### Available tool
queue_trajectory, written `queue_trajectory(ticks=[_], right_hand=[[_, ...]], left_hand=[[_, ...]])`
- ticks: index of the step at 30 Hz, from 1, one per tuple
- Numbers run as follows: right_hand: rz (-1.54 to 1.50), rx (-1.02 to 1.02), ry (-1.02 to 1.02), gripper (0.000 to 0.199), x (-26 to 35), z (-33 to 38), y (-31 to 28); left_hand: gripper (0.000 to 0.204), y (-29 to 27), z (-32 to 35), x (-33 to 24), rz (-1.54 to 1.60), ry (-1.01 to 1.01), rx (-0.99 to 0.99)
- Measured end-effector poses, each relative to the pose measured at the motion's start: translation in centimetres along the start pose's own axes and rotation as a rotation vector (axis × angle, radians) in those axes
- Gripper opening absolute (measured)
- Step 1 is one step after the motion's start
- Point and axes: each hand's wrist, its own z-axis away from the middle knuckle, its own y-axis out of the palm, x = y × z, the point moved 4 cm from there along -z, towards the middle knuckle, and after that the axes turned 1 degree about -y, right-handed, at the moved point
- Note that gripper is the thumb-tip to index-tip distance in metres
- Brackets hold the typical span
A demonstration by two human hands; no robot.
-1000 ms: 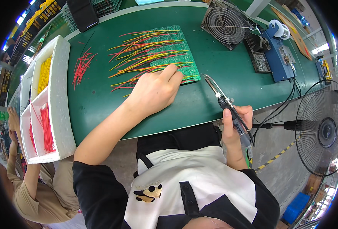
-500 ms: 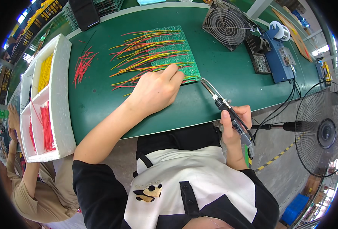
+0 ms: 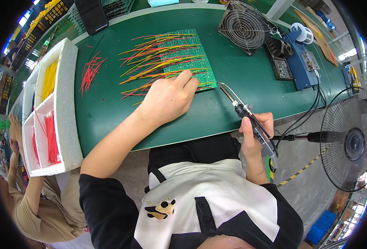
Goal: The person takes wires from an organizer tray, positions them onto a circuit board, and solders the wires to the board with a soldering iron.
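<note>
A green circuit board [image 3: 210, 77] lies on the bench with rows of red and yellow wires [image 3: 150, 66] across it, their ends fanned to the left. My left hand [image 3: 172, 97] rests over the near rows, its fingers pinched together at the board; whatever is between the fingertips is hidden. In my right hand [image 3: 254, 135] is a soldering iron [image 3: 243, 111], gripped by its dark handle. A thin metal solder guide runs along it. Its tip points up and left, just beside the board's near right corner.
A white foam box [image 3: 69, 120] of red and yellow wires stands left, near loose red wires [image 3: 92, 74]. A square fan [image 3: 243, 27] and blue soldering station [image 3: 301, 62] sit at the back right. A standing fan [image 3: 353, 141] is at right; another person [image 3: 46, 207] sits at left.
The soldering iron and my right hand have shifted slightly, and the iron's tip has drawn a little away from the board's corner. My left hand stays in place.
</note>
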Motion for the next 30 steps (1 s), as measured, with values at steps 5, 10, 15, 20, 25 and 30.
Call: queue_trajectory(ticks=[5,10,15,20,25,30], right_hand=[[-0.004,0.016,0.022,0.021,0.2,0.0,0.1],[-0.021,0.035,0.012,0.021,0.2,0.1,-0.2],[-0.005,0.025,0.015,0.021,0.2,0.2,-0.4],[-0.024,-0.109,-0.068,0.019,0.6,-0.7,-1.6],[-0.157,-0.283,-0.121,0.008,1.2,-4.2,-2.9],[-0.191,-0.352,-0.082,0.009,-0.1,-6.1,-3.2]], left_hand=[[0.008,0.1,0.0,0.1,0.000,-0.005,0.006],[0.008,0.0,0.1,0.0,-0.003,-0.004,0.001],[0.007,0.0,0.1,0.0,-0.003,0.000,-0.005],[0.008,0.1,0.0,-0.2,-0.024,0.024,-0.029],[0.009,-0.3,-0.2,-0.2,-0.049,0.052,-0.098],[0.010,-1.7,-0.3,-0.3,-0.114,0.063,-0.126]])
